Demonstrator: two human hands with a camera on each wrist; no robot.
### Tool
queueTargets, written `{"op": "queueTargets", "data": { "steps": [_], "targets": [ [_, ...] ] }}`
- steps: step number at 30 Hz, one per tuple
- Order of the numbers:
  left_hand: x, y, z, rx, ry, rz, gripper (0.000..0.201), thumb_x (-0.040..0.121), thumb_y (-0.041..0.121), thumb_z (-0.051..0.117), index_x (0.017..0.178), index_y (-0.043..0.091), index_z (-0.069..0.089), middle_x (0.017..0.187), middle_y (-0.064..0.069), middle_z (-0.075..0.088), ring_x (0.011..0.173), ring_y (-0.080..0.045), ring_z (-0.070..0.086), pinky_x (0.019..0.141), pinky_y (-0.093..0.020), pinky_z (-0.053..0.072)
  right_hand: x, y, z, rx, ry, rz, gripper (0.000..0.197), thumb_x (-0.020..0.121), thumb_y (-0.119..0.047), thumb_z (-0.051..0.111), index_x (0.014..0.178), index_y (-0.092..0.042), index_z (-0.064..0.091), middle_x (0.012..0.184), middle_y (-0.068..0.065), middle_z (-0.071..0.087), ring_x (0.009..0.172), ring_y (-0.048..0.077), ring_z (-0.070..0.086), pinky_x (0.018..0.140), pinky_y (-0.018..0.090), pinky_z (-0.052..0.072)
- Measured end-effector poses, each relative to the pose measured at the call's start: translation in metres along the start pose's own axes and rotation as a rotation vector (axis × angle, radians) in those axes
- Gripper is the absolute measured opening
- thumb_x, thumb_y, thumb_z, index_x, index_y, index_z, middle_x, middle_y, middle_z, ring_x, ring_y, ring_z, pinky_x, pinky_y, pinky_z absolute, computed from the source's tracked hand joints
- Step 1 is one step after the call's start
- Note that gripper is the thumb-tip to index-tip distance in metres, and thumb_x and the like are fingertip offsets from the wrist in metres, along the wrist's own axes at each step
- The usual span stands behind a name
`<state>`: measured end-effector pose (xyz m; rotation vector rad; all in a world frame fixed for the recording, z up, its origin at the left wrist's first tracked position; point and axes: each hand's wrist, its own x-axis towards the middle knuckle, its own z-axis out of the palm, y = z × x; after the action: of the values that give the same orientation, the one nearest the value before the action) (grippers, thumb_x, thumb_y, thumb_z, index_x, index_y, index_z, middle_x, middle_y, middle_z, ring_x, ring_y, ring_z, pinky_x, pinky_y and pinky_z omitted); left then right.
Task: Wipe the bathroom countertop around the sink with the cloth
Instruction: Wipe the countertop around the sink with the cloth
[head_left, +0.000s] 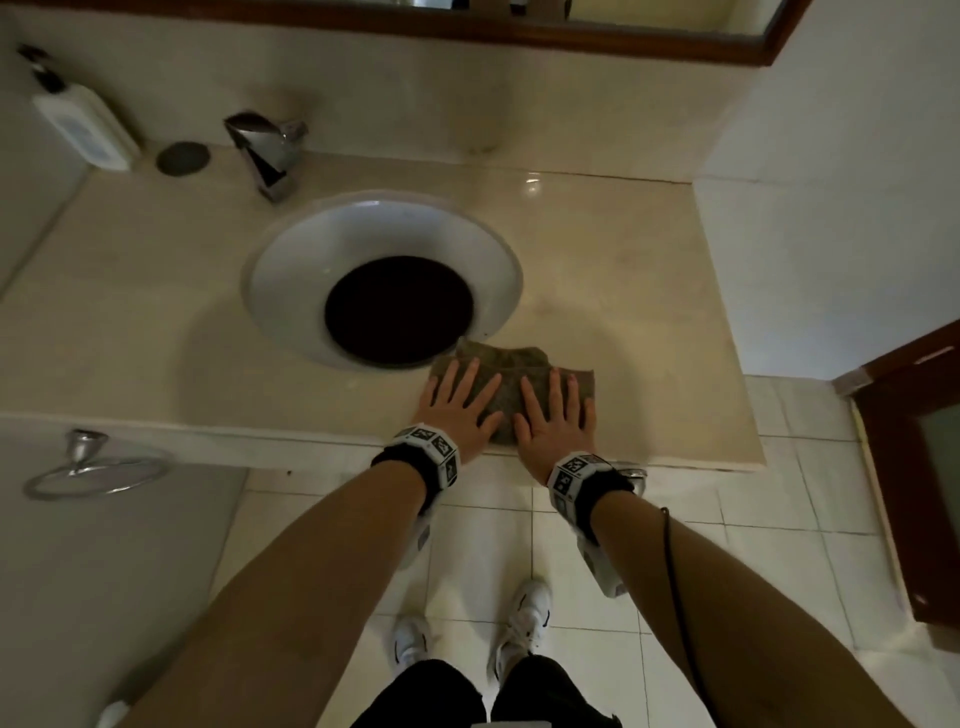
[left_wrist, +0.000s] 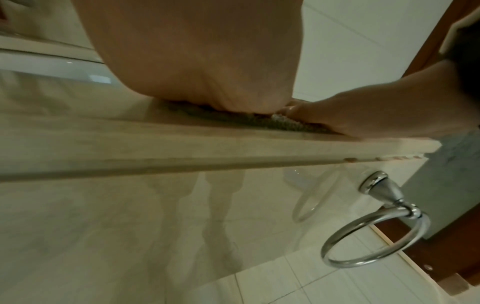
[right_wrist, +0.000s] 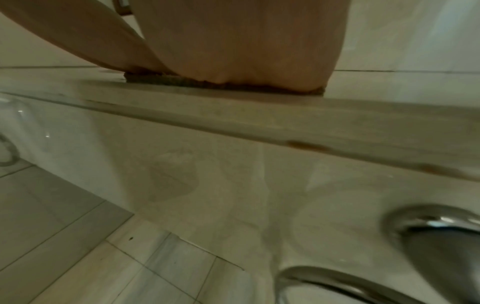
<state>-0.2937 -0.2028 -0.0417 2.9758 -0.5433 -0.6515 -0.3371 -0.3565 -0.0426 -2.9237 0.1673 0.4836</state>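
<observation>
Left hand: the left hand (head_left: 457, 402) lies flat on the left part of the cloth (head_left: 511, 382), fingers straight and spread, palm down, pressing and not curled round anything; its grip is apart.
Right hand: the right hand (head_left: 553, 415) lies flat on the right part of the cloth, fingers straight and pointing away from the person, thumb beside the left hand's thumb; its grip is apart too.
Cloth: a grey-green, rough-woven cloth, folded and a little crumpled, spread on the desk (head_left: 623, 291) near its front edge, just right of and in front of the sink (head_left: 291, 270). Its far left corner touches or slightly overlaps the sink's rim; I cannot tell which.
Cloth from the wrists: in the left wrist view the cloth (left_wrist: 259, 121) shows as a thin strip under the heel of the left hand (left_wrist: 207, 61), with the right hand (left_wrist: 363, 115) on it at the right. In the right wrist view the cloth (right_wrist: 182, 82) is pinned under the right hand (right_wrist: 246, 41) at the desk's edge.
Sink: round and white, set into the beige stone desk, with a large dark round patch in its bottom.
Tap: a metal tap (head_left: 267, 150) stands behind the sink.
Bottle: a white pump bottle (head_left: 83, 130) stands in the far left corner, a dark round disc (head_left: 183, 157) between it and the tap.
Towel ring: a metal towel ring (head_left: 93, 470) hangs on the front below the desk, left of the arms.
Floor: pale tiles, with the person's white shoes (head_left: 524, 618) on them.
</observation>
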Motion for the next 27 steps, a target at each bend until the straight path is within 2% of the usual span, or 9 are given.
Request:
{"op": "queueTargets", "data": {
  "steps": [9,16,20,27],
  "targets": [
    [-0.049,-0.105,0.007,-0.047,0.035,-0.137,0.061,0.098,0.057,0.015,0.152,0.038,-0.005,0.161,0.002,-0.018,0.148,-0.023,-0.015,0.119,-0.043,-0.006,0.004,-0.11,0.02,-0.022,0.004,-0.143,0.057,0.099,-0.049,0.016,0.152,-0.037,-0.003,0.161,0.004,-0.015,0.147,0.028,-0.014,0.117,0.048,-0.011],
    [-0.074,-0.175,0.011,-0.081,0.004,-0.218,0.061,0.097,0.059,0.012,0.152,0.039,-0.008,0.16,0.003,-0.019,0.147,-0.023,-0.017,0.119,-0.043,-0.007,0.004,-0.179,0.033,-0.047,-0.016,-0.234,0.056,0.099,-0.05,0.014,0.152,-0.037,-0.001,0.161,0.003,-0.013,0.147,0.027,-0.015,0.118,0.049,-0.008],
    [-0.074,-0.191,0.01,-0.079,-0.013,-0.219,0.061,0.097,0.059,0.013,0.151,0.04,-0.01,0.16,0.003,-0.021,0.147,-0.023,-0.016,0.119,-0.043,-0.006,0.004,-0.191,0.033,-0.055,-0.048,-0.243,0.056,0.099,-0.051,0.012,0.151,-0.039,-0.003,0.161,0.001,-0.015,0.147,0.025,-0.015,0.118,0.048,-0.009],
    [-0.057,-0.171,0.006,-0.071,-0.028,-0.184,0.062,0.098,0.058,0.013,0.15,0.039,-0.014,0.159,-0.001,-0.024,0.147,-0.027,-0.019,0.119,-0.044,-0.008,0.004,-0.166,0.024,-0.042,-0.045,-0.236,0.055,0.1,-0.051,0.013,0.151,-0.039,-0.001,0.161,0.0,-0.015,0.147,0.023,-0.014,0.118,0.046,-0.009]
  ]
}}
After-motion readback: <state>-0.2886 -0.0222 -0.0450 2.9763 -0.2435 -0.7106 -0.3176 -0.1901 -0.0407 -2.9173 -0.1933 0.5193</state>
